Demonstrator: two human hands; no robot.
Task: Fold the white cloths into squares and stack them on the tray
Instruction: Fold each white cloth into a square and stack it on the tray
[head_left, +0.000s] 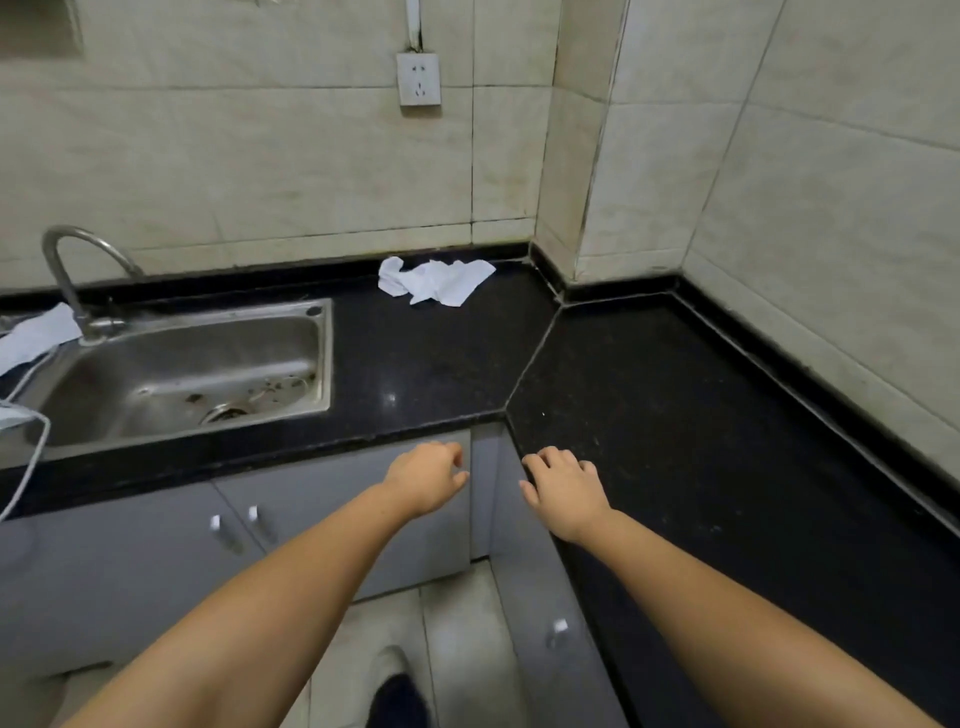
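Note:
A crumpled heap of white cloths (435, 281) lies on the black countertop (675, 415) at the back, close to the tiled wall. Another white cloth (34, 335) lies at the far left behind the tap. My left hand (428, 478) hovers in front of the counter's inner corner, fingers loosely curled and holding nothing. My right hand (563, 488) is at the counter's front edge just right of that corner, fingers relaxed and empty. Both hands are well short of the cloth heap. No tray is in view.
A steel sink (182, 374) with a curved tap (72, 275) is set into the counter at left. A white cord (31, 457) hangs over the left edge. Grey cabinet doors (260, 545) run below. A wall socket (418, 79) sits above the cloths.

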